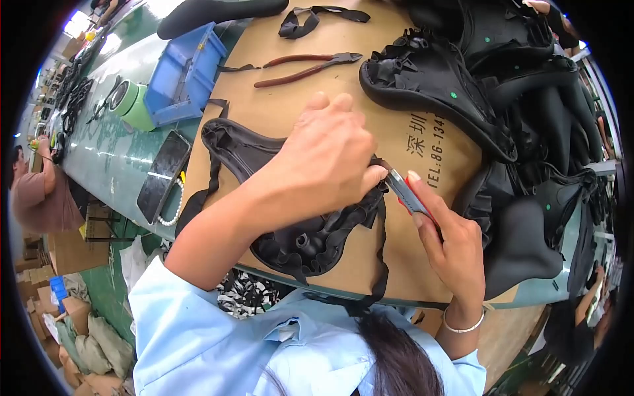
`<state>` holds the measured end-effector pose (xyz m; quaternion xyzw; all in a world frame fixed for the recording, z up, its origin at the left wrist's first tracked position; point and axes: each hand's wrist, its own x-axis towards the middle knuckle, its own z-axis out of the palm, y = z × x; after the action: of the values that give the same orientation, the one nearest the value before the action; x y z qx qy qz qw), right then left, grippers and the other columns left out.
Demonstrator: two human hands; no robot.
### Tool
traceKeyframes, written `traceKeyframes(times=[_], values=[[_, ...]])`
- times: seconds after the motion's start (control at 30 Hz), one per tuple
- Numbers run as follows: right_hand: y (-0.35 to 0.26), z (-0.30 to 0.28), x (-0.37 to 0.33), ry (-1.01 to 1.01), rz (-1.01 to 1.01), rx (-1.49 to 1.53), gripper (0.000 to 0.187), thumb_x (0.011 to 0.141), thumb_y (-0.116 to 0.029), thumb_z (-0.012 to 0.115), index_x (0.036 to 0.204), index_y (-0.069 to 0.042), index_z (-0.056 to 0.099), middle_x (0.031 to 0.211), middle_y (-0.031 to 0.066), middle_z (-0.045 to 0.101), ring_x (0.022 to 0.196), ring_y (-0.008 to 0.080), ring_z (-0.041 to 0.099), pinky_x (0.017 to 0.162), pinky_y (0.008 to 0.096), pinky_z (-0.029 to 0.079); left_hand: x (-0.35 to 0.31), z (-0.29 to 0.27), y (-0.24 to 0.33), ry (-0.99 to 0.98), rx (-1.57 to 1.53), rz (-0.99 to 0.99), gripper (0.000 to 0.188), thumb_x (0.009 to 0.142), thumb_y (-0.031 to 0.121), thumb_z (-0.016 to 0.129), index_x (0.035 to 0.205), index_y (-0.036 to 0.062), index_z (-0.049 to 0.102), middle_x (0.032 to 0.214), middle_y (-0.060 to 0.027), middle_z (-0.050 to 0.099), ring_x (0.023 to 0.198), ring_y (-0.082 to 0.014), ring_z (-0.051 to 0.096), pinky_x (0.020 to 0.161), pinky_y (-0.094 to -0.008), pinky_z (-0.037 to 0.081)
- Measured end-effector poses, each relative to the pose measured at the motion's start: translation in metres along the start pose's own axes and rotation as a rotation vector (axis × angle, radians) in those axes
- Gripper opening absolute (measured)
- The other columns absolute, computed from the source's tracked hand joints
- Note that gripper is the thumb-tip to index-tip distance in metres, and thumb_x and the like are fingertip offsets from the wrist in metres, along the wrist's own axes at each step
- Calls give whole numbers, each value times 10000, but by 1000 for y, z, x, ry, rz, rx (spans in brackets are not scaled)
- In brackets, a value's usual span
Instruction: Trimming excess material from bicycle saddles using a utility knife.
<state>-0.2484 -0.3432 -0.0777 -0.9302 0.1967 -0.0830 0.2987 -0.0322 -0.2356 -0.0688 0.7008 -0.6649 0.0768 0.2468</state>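
Note:
An upside-down black bicycle saddle (302,245) with a gathered cover edge lies on the cardboard under my left arm. My left hand (327,148) is closed above its right side, with thumb and fingers pinched on black cover material at the knife tip. My right hand (452,244) grips a red and grey utility knife (406,193), its front end touching that material by my left thumb. A loose black strip (382,254) hangs from the saddle's right side toward the table edge. My left hand and forearm hide the saddle's middle.
Red-handled cutting pliers (307,68) lie beyond my hands on the cardboard sheet (350,274). More black saddles (436,79) pile up at the right. At left are a blue bin (181,79), a green tape roll (132,105) and a phone (164,175). Another person (46,188) stands far left.

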Motion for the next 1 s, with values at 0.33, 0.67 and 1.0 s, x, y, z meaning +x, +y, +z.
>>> traceKeyframes(times=[0.33, 0.67, 1.0], values=[[-36, 30, -31, 94, 297, 352, 558, 937, -47, 487, 1472, -107, 340, 788, 138, 648, 555, 175, 598, 553, 299, 474, 35, 9, 14, 540, -1525, -319, 216, 942, 241, 611, 967, 27, 631, 1003, -15, 591, 898, -108, 536, 738, -304, 424], [-28, -18, -30, -98, 32, -247, 535, 872, -112, 583, 1394, -183, 488, 644, 109, 613, 496, 312, 565, 481, 393, 422, -11, -28, 18, -265, -100, -117, 267, 731, 118, 692, 957, 60, 562, 759, -123, 614, 847, -322, 592, 756, -463, 466], [-29, 10, -49, -171, 383, 446, 503, 904, -76, 540, 1401, -95, 463, 817, 187, 668, 536, 219, 619, 560, 330, 492, -11, 28, -14, 365, -170, 26, 194, 694, 109, 709, 569, 80, 564, 550, -8, 504, 652, -209, 480, 600, -340, 412]])
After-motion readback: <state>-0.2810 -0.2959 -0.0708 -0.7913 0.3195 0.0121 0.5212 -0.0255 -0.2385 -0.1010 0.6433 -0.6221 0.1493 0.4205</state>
